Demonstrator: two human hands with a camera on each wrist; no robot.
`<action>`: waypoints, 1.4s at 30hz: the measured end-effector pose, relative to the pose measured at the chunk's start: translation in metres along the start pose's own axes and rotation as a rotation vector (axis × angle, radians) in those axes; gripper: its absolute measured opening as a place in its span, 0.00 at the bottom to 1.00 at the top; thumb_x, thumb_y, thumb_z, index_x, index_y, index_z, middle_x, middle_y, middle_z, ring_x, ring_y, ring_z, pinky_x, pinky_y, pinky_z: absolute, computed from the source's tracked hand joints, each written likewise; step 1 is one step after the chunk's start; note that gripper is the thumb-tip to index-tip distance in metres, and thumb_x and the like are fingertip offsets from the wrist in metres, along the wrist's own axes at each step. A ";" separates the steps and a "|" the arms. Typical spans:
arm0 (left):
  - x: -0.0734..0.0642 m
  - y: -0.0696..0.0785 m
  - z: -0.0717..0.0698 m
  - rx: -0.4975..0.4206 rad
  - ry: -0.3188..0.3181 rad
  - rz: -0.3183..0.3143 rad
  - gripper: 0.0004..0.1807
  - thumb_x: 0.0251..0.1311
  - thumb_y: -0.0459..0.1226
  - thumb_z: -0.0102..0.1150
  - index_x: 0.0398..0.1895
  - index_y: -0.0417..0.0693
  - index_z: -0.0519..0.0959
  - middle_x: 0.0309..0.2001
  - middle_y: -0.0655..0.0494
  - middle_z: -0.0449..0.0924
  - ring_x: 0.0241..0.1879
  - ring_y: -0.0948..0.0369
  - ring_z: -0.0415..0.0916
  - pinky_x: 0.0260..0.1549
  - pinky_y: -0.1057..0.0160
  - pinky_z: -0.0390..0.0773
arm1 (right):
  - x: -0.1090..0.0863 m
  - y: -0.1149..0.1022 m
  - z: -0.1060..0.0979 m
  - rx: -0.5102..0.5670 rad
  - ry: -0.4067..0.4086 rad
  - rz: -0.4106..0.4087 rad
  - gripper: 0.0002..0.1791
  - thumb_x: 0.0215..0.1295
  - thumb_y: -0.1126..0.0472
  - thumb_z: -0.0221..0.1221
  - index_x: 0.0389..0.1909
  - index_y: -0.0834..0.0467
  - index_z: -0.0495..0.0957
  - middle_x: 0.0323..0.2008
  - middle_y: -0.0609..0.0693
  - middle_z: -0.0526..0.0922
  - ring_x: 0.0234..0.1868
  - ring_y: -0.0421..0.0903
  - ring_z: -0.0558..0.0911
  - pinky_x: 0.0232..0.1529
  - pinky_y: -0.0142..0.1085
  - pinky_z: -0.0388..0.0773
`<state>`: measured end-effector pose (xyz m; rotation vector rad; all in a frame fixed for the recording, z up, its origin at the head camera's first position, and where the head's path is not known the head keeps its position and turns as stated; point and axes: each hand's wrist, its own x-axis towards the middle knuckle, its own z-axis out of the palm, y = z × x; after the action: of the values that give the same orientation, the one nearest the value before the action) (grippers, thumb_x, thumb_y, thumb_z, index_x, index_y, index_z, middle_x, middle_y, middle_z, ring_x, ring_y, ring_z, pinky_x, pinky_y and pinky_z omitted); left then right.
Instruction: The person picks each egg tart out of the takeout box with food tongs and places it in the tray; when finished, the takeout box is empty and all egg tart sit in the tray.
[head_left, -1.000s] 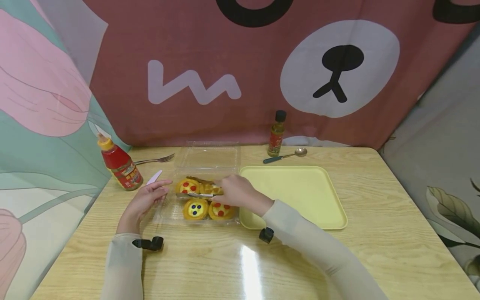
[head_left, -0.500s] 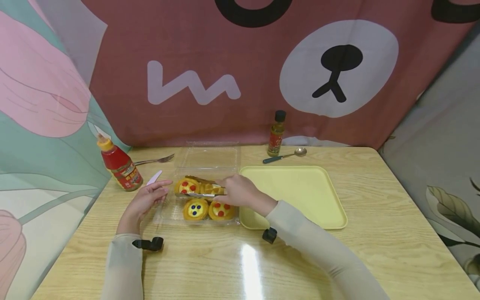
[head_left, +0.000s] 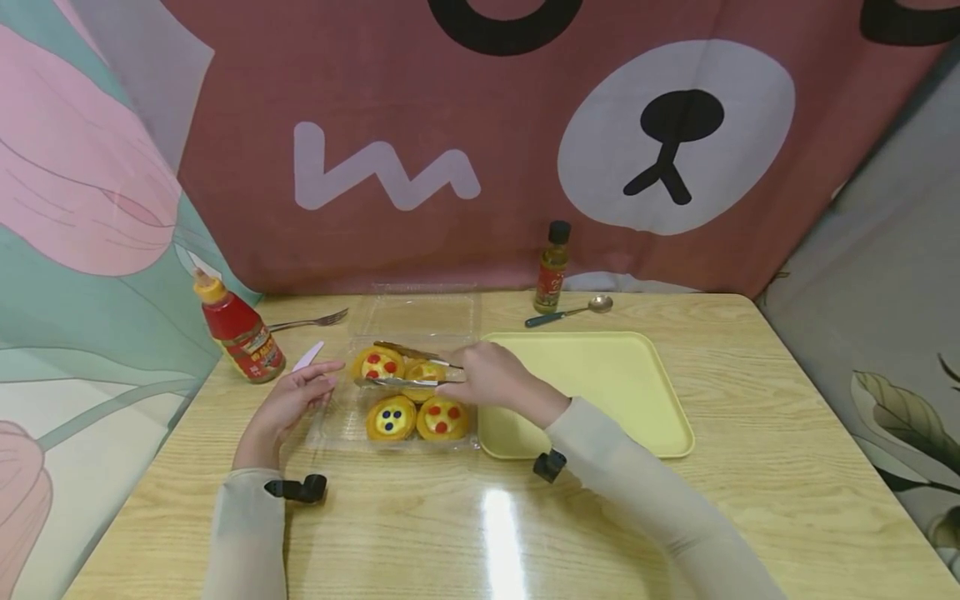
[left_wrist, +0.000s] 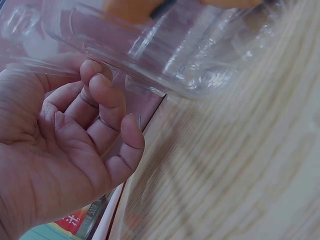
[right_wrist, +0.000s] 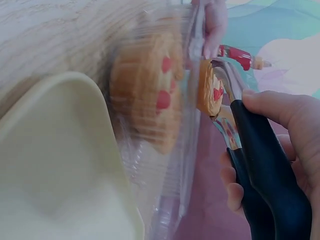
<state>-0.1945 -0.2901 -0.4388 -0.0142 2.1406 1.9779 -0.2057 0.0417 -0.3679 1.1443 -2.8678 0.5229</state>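
Note:
My right hand (head_left: 491,375) grips tongs (right_wrist: 265,165) with black handles and metal ends. Between the tong ends sits a tart (right_wrist: 209,90) with red dots, raised above the rest in the right wrist view. Below is a clear plastic box (head_left: 341,429), its lid folded back, holding a blue-dotted tart (head_left: 391,418), a red-dotted tart (head_left: 442,418) and a yellowish one (head_left: 424,375) partly behind the tongs. My left hand (head_left: 288,408) holds the box's left rim, fingers curled at the plastic edge in the left wrist view; its thumb is partly hidden.
A yellow tray (head_left: 600,400) lies right of the box. Behind stand a small bottle (head_left: 551,275) and a spoon (head_left: 570,312). At left are a red sauce bottle (head_left: 243,333), a fork (head_left: 311,321) and a pale knife (head_left: 308,355).
The tongs and the red-dotted tart between them have risen slightly, and my right hand has shifted a little right. More of the yellowish tart shows. My left hand has stayed put.

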 end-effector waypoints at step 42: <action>-0.001 0.000 0.000 0.024 -0.001 0.004 0.16 0.67 0.37 0.53 0.57 0.46 0.75 0.23 0.64 0.71 0.24 0.68 0.69 0.26 0.70 0.70 | -0.141 0.126 -0.038 -0.049 0.221 0.156 0.28 0.54 0.54 0.68 0.51 0.67 0.78 0.38 0.64 0.83 0.07 0.30 0.54 0.20 0.33 0.68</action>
<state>-0.1934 -0.2900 -0.4383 -0.0057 2.1652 1.9539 -0.1915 0.2331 -0.3891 0.8038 -2.7730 0.5425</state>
